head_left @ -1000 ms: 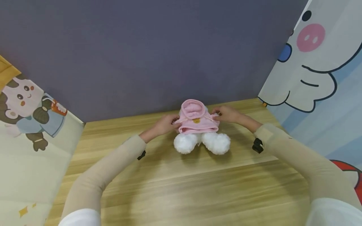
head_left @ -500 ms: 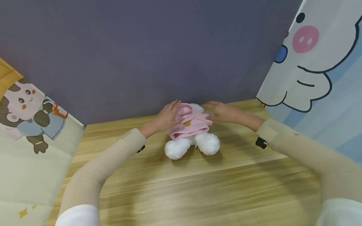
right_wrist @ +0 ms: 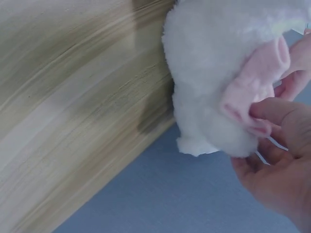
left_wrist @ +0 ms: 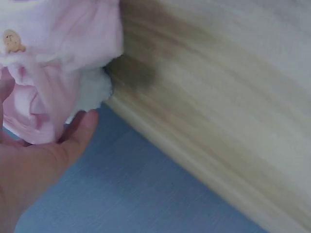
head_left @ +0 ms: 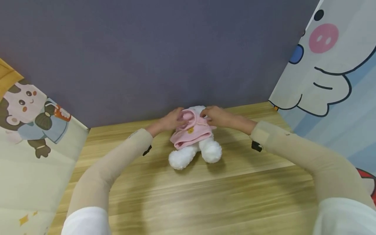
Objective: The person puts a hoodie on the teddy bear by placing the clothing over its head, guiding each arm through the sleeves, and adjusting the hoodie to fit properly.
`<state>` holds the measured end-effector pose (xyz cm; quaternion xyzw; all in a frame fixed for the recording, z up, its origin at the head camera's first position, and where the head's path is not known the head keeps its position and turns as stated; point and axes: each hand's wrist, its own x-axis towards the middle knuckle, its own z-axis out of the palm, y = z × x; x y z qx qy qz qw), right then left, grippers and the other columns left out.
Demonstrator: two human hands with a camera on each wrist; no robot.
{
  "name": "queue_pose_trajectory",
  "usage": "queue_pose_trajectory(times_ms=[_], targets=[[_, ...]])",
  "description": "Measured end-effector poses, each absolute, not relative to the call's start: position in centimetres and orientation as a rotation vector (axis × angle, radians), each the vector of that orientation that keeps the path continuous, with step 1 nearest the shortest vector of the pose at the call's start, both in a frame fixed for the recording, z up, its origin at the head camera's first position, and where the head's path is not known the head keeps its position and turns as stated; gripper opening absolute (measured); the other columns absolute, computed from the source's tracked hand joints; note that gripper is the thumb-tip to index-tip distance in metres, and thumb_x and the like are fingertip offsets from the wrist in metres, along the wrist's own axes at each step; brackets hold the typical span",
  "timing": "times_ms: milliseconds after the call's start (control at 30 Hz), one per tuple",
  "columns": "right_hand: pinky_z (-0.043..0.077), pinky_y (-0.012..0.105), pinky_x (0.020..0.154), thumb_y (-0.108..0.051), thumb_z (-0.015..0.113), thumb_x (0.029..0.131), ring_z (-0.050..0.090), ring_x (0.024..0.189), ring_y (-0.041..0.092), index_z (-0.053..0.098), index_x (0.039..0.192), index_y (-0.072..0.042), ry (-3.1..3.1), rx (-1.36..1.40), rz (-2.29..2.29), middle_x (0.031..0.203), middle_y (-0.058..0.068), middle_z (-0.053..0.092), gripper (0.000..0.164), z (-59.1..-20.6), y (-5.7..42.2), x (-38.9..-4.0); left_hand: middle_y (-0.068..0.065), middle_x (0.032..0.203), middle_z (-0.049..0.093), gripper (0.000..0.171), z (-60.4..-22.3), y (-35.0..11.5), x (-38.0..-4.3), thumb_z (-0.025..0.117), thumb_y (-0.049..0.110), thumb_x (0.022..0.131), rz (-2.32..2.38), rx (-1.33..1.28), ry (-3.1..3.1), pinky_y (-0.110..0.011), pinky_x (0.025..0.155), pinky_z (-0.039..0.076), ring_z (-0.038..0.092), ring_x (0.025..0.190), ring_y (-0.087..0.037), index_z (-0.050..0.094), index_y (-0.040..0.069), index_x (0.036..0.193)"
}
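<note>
A white fluffy plush toy lies against the far panel, its two round legs toward me. Over its upper body is a small pink hoodie with a bear-face badge. My left hand holds the hoodie at its hood on the left; in the left wrist view the thumb lies along the hood's edge beside white fur. On the other side my right hand pinches a pink sleeve between thumb and fingers, close against the fur. The toy's head is mostly hidden.
A wooden tabletop spreads under the toy up to a dark grey panel at the back. Cartoon-printed sheets stand at both sides, a monkey on the left and a pig-nosed figure on the right.
The toy has shifted left and turned. Both hands loosened from the hoodie's sides, then moved up; the left now holds the hood and the right pinches the sleeve.
</note>
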<state>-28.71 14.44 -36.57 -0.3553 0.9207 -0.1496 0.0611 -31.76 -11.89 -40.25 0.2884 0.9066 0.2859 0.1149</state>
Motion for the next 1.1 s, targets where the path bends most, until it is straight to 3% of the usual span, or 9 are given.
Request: queue_pose_trajectory(times_ms=[133, 300, 400, 500, 600, 733, 833, 1000, 1100], targets=[[0.056, 0.043, 0.087, -0.002, 0.064, 0.093, 0.067, 0.107, 0.034, 0.064, 0.128, 0.002, 2.732, -1.005, -0.436, 0.117, 0.021, 0.07, 0.035, -36.4, 14.5, -28.7, -0.03, 0.148, 0.039, 0.081, -40.6, -12.2, -31.2, 0.067, 0.032, 0.097, 0.941, 0.758, 2.574, -0.05, 0.109, 0.042, 0.048, 0.131, -0.039, 0.024, -0.007, 0.152], [0.055, 0.041, 0.083, -0.025, 0.069, 0.097, 0.068, 0.095, 0.027, 0.061, 0.131, 0.004, 2.689, -0.928, -0.402, 0.107, 0.018, 0.071, 0.045, -36.5, 15.1, -28.6, -0.029, 0.144, 0.042, 0.092, -41.8, -13.0, -30.3, 0.077, 0.033, 0.091, 1.059, 0.658, 2.414, -0.045, 0.106, 0.046, 0.051, 0.128, -0.039, 0.021, -0.008, 0.152], [0.053, 0.039, 0.077, -0.038, 0.074, 0.093, 0.061, 0.087, 0.024, 0.056, 0.131, -0.003, 2.679, -0.915, -0.409, 0.107, 0.015, 0.061, 0.055, -36.5, 15.5, -28.1, -0.028, 0.141, 0.044, 0.094, -42.3, -13.5, -29.1, 0.081, 0.028, 0.088, 1.097, 0.659, 2.418, -0.044, 0.1, 0.051, 0.053, 0.127, -0.039, 0.019, -0.008, 0.15], [0.048, 0.038, 0.076, -0.049, 0.078, 0.087, 0.051, 0.089, 0.024, 0.056, 0.118, -0.011, 2.7, -0.999, -0.343, 0.112, 0.012, 0.048, 0.053, -36.3, 16.0, -27.3, -0.027, 0.133, 0.047, 0.087, -42.5, -13.4, -27.8, 0.086, 0.024, 0.083, 1.126, 0.818, 2.533, -0.044, 0.096, 0.052, 0.054, 0.119, -0.039, 0.03, -0.009, 0.141], [0.046, 0.037, 0.077, -0.053, 0.079, 0.084, 0.048, 0.089, 0.023, 0.062, 0.102, -0.014, 2.716, -1.189, -0.213, 0.106, 0.008, 0.05, 0.046, -36.2, 16.5, -26.5, -0.021, 0.118, 0.05, 0.074, -42.5, -12.8, -26.6, 0.091, 0.027, 0.077, 1.072, 1.008, 2.67, -0.043, 0.091, 0.049, 0.053, 0.106, -0.034, 0.044, -0.005, 0.124], [0.049, 0.039, 0.078, -0.046, 0.076, 0.089, 0.054, 0.083, 0.02, 0.069, 0.095, -0.012, 2.705, -1.32, -0.176, 0.09, 0.005, 0.061, 0.035, -36.5, 16.9, -26.2, -0.014, 0.118, 0.051, 0.061, -42.6, -12.0, -26.0, 0.089, 0.032, 0.079, 0.917, 1.119, 2.699, -0.039, 0.091, 0.048, 0.052, 0.106, -0.026, 0.054, 0.0, 0.117], [0.051, 0.039, 0.076, -0.04, 0.073, 0.093, 0.057, 0.081, 0.018, 0.069, 0.094, -0.012, 2.712, -1.305, -0.218, 0.088, 0.005, 0.064, 0.028, -37.0, 16.9, -26.4, -0.011, 0.121, 0.051, 0.046, -42.9, -11.8, -26.2, 0.085, 0.029, 0.085, 0.86, 1.142, 2.669, -0.033, 0.087, 0.049, 0.054, 0.102, -0.023, 0.061, 0.004, 0.114], [0.052, 0.036, 0.072, -0.02, 0.071, 0.093, 0.055, 0.075, 0.015, 0.069, 0.094, -0.01, 2.716, -1.282, -0.303, 0.083, 0.003, 0.063, 0.01, -37.1, 16.9, -26.6, -0.016, 0.106, 0.056, 0.019, -42.5, -11.9, -27.2, 0.076, 0.012, 0.092, 1.046, 1.161, 2.469, -0.032, 0.067, 0.055, 0.062, 0.074, -0.02, 0.066, 0.0, 0.103], [0.049, 0.034, 0.067, -0.009, 0.068, 0.092, 0.052, 0.071, 0.015, 0.067, 0.093, -0.006, 2.733, -1.236, -0.404, 0.079, 0.003, 0.061, 0.003, -36.6, 17.0, -27.0, -0.016, 0.097, 0.066, 0.009, -41.3, -12.0, -28.1, 0.071, 0.003, 0.094, 1.105, 1.095, 2.426, -0.035, 0.067, 0.059, 0.067, 0.075, -0.02, 0.067, -0.002, 0.099]])
